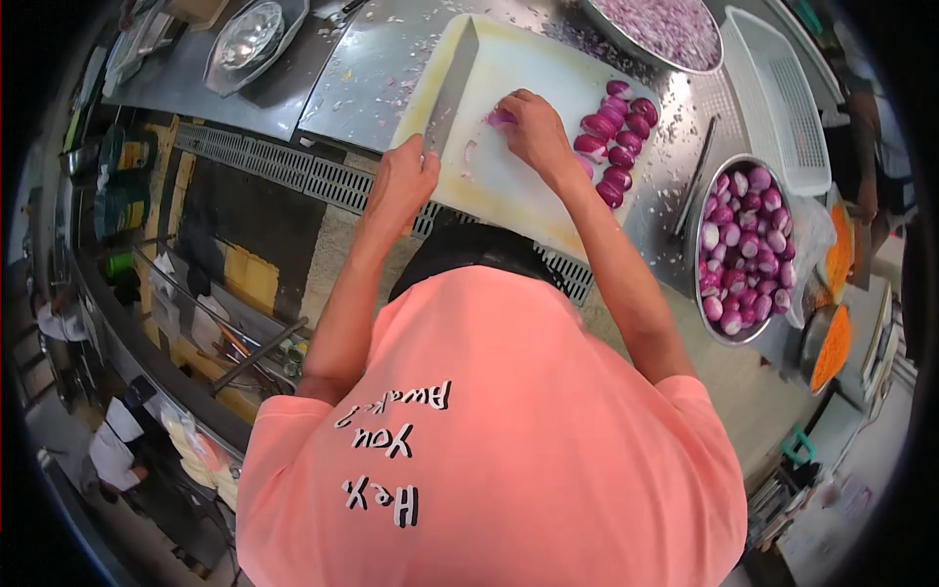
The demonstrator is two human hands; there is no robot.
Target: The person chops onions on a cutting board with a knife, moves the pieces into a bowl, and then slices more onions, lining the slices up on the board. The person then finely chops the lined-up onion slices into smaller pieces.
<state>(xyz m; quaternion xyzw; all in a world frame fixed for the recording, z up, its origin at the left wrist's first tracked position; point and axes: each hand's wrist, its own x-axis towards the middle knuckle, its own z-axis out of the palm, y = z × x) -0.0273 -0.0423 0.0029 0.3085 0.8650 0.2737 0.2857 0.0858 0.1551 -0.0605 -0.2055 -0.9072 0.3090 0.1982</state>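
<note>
My left hand (403, 186) is closed around the handle of a large knife, whose broad blade (456, 83) points away from me over the left part of the white cutting board (533, 210). Near the middle of the board, the fingers of my right hand (528, 125) are closed on a purple onion piece (500, 117), partly hidden under them. The blade is to the left of that piece, apart from it. Peeled red onion halves (616, 137) are lined up along the board's right side. A thin onion scrap (470, 153) lies between my hands.
A metal bowl of whole peeled onions (748, 245) stands right, a bowl of chopped onion (665, 29) at the back. Beside them are a white plastic basket (782, 108) and a dark rod-like tool (696, 176). A metal dish (252, 44) sits back left. Orange food (831, 347) fills a far-right bowl.
</note>
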